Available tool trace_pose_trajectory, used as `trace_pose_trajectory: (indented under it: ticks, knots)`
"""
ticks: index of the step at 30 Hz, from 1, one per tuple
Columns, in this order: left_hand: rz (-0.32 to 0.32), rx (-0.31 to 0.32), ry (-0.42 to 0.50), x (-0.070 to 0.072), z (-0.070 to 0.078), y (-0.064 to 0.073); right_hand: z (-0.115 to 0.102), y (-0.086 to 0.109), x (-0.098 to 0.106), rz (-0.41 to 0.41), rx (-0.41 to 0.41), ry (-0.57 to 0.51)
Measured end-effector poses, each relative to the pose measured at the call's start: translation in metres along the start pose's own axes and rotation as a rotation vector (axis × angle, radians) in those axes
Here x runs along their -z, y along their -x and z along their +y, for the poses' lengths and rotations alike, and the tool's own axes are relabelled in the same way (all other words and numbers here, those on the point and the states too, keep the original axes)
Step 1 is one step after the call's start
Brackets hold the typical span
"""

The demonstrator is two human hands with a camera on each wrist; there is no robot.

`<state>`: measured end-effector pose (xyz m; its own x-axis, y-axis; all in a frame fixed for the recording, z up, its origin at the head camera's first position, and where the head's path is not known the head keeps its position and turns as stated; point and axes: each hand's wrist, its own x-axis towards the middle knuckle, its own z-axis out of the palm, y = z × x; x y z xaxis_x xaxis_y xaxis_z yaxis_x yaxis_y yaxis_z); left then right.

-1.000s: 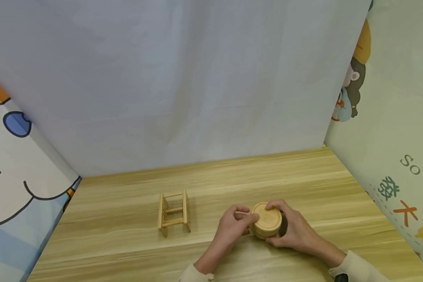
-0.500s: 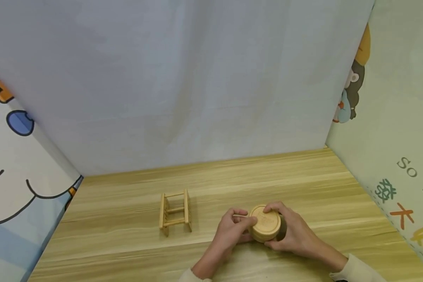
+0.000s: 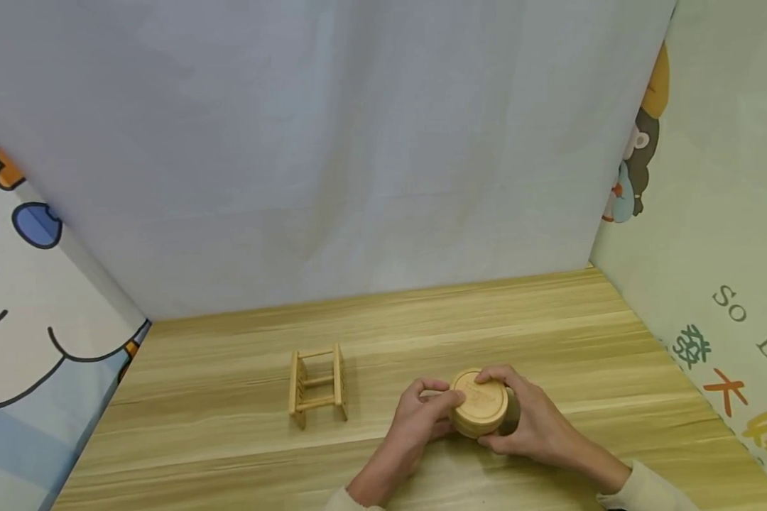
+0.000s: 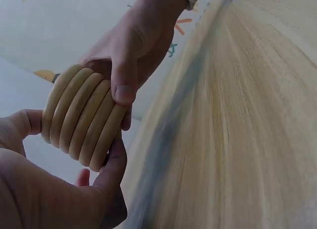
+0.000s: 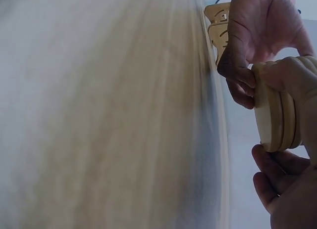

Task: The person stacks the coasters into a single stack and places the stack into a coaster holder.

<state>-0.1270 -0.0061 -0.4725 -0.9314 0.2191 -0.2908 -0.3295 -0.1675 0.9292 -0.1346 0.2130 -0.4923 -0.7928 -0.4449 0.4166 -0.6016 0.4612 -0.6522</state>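
Both hands hold a stack of several round wooden coasters, right of centre in the head view. My left hand pinches it from the left, thumb on the top face and fingertips at the bottom coaster. From the right, my right hand grips the edges, fingers on the far rim and thumb on the near side. The left wrist view shows the coasters pressed face to face, tilted and raised off the table. In the right wrist view, the pale flat bottom of the stack shows between the fingers of both hands.
A small wooden rack with slatted sides and crossbars stands on the wood-grain table, left of the hands. A pale curtain hangs behind the table. Printed panels flank it, the right panel bearing lettering.
The coaster stack has tilted a little, its top face turning more toward the head camera. Both hands have kept their hold and shifted slightly left with it. The rack stays where it was.
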Motion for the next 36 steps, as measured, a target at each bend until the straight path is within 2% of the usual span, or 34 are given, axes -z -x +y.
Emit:
trace_pose_trajectory:
  ticks: [7, 18, 27, 31, 36]
  knots:
    - [-0.052, 0.024, 0.088, 0.003, 0.001, 0.001, -0.002, -0.002, 0.003, -0.009, 0.033, -0.015]
    - [-0.043, 0.049, 0.180, 0.006, 0.004, 0.004, -0.007, -0.001, 0.005, -0.015, -0.006, -0.024]
    - [-0.089, 0.077, 0.300, 0.012, 0.002, 0.004, -0.016, -0.004, 0.004, 0.020, 0.004, -0.050]
    - [-0.108, 0.092, 0.381, 0.013, 0.001, 0.003, -0.020, -0.006, 0.002, 0.055, 0.042, -0.107]
    - [-0.130, 0.127, 0.542, 0.013, 0.000, 0.005, -0.024, -0.009, -0.003, 0.095, 0.073, -0.140]
